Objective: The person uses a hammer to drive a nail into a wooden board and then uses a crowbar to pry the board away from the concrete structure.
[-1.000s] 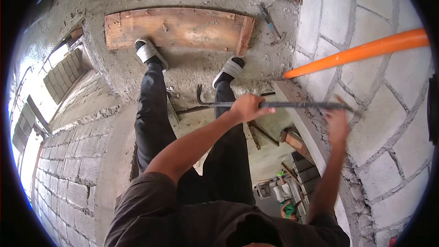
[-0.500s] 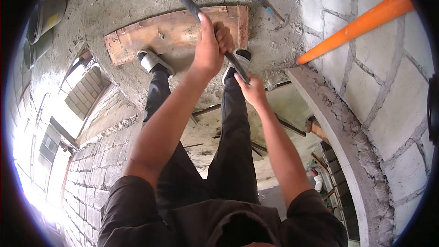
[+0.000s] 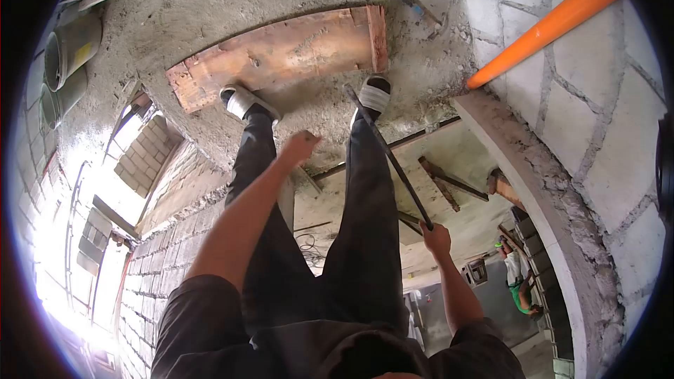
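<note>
My right hand, at the lower right, is wrapped around one end of a long dark metal bar. The bar slants up and left across my right trouser leg, and its far end lies beside my right shoe. My left hand is apart from the bar, near my left knee, with its fingers curled in; nothing can be seen in it. Just beyond both shoes lies a worn wooden board on the rough concrete floor. My left shoe is close to its near edge.
An orange pipe leans on the block wall at the right. A hammer-like tool lies beyond the board. Buckets stand at the left. Behind my feet the slab edge drops to a lower level, where a person is visible.
My left hand has let go of the bar and moved down and left. The right hand has drawn lower and to the right, bringing the bar down beside my right leg.
</note>
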`<state>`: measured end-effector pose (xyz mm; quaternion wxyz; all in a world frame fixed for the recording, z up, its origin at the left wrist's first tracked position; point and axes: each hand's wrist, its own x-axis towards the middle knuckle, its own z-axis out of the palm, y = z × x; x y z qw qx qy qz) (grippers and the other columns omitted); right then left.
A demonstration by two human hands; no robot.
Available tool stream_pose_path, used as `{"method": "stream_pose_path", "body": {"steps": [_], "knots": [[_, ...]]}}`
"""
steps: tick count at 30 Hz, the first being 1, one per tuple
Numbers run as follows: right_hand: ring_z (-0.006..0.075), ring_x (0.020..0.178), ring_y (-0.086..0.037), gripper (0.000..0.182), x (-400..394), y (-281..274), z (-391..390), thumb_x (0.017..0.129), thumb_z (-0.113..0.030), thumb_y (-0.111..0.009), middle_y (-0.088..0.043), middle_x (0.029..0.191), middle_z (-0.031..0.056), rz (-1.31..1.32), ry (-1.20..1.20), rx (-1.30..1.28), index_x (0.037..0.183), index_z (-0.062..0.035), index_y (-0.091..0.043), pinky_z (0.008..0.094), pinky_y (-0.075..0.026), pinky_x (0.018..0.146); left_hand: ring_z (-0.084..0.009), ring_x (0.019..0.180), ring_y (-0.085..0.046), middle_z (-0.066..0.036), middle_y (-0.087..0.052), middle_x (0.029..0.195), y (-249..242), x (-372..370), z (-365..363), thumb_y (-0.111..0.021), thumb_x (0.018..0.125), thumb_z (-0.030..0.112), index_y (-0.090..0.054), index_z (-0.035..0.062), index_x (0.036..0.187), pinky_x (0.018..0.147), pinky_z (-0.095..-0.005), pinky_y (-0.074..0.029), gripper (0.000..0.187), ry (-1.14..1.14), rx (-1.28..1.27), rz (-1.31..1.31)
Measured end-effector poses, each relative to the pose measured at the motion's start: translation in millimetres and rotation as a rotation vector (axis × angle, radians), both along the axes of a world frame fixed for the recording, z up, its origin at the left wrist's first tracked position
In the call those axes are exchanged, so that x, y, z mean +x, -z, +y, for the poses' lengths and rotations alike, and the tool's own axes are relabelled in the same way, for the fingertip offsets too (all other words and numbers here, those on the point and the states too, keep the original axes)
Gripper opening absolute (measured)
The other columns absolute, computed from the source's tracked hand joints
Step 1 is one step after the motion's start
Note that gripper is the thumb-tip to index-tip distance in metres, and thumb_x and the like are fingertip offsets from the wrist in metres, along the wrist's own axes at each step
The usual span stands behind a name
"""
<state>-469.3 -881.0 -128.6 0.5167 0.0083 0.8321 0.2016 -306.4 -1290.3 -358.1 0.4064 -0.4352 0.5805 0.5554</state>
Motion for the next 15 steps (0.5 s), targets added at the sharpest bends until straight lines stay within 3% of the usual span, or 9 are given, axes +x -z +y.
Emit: {"method": "stream_pose_path", "body": {"steps": [1, 5, 7, 9, 11, 13, 15], "knots": [[0.0430, 0.075, -0.066, 0.065, 0.0, 5.3, 2.0, 0.086, -0.061, -0.058, -0.066, 0.071, 0.0242, -0.007, 0.001, -0.003, 0.074, 0.0015, -0.069, 0.0501, -0.050, 0.065, -0.0258, 0.084, -0.068, -0.016, -0.070, 0.088, 14.0, -0.1, -15.2, -0.062, 0.088, 0.051, -0.066, -0.0014, 0.105, 0.074, -0.0399, -0.051, 0.055, -0.006, -0.094, 0.012], [0.0444, 0.077, -0.066, 0.069, -5.0, 30.1, -5.0, 0.087, -0.063, -0.055, -0.065, 0.073, 0.0265, -0.056, 0.123, -0.016, 0.078, 0.0033, -0.069, 0.0498, -0.050, 0.067, -0.0343, 0.090, -0.067, -0.021, -0.069, 0.093, 58.5, -30.9, -51.4, -0.060, 0.088, 0.045, -0.064, -0.0015, 0.104, 0.077, -0.0435, -0.050, 0.050, 0.036, -0.472, 0.116], [0.0447, 0.079, -0.066, 0.069, -10.3, 43.0, -7.1, 0.088, -0.063, -0.054, -0.066, 0.076, 0.0281, -0.075, 0.173, 0.010, 0.082, 0.0030, -0.070, 0.0499, -0.051, 0.068, -0.0376, 0.104, -0.062, -0.021, -0.067, 0.107, 99.5, -54.1, -55.3, -0.061, 0.087, 0.047, -0.064, 0.0039, 0.111, 0.090, -0.0469, -0.048, 0.049, 0.148, -0.438, 0.069], [0.0448, 0.082, -0.065, 0.070, -20.2, 51.9, -18.9, 0.091, -0.063, -0.049, -0.066, 0.078, 0.0275, -0.090, 0.243, -0.034, 0.084, 0.0036, -0.070, 0.0499, -0.050, 0.071, -0.0356, 0.107, -0.061, -0.020, -0.066, 0.108, 135.4, -87.7, -62.6, -0.061, 0.087, 0.047, -0.063, 0.0053, 0.112, 0.091, -0.0463, -0.047, 0.049, 0.346, -0.440, 0.291], [0.0447, 0.081, -0.065, 0.069, -19.8, 68.7, -6.8, 0.092, -0.062, -0.047, -0.066, 0.078, 0.0268, -0.058, 0.248, -0.070, 0.084, 0.0031, -0.069, 0.0499, -0.049, 0.071, -0.0380, 0.095, -0.063, -0.019, -0.067, 0.096, 158.5, -144.2, -61.6, -0.062, 0.088, 0.041, -0.064, 0.0016, 0.097, 0.085, -0.0456, -0.049, 0.040, 0.317, -0.585, 0.439], [0.0445, 0.081, -0.065, 0.069, -18.0, 84.5, 6.6, 0.094, -0.061, -0.045, -0.066, 0.078, 0.0261, -0.036, 0.254, -0.099, 0.084, 0.0027, -0.069, 0.0499, -0.048, 0.072, -0.0353, 0.095, -0.063, -0.019, -0.067, 0.099, 204.7, -193.8, -57.4, -0.062, 0.089, 0.043, -0.064, 0.0015, 0.099, 0.085, -0.0457, -0.049, 0.043, 0.342, -0.659, 0.587], [0.0442, 0.078, -0.064, 0.067, -15.4, 95.4, 20.3, 0.094, -0.060, -0.045, -0.065, 0.076, 0.0250, -0.062, 0.280, -0.064, 0.081, 0.0018, -0.067, 0.0499, -0.047, 0.070, -0.0330, 0.086, -0.066, -0.019, -0.067, 0.088, 202.8, -250.3, -43.3, -0.062, 0.087, 0.050, -0.066, 0.0012, 0.089, 0.078, -0.0451, -0.051, 0.049, 0.259, -0.671, 0.424]]}}
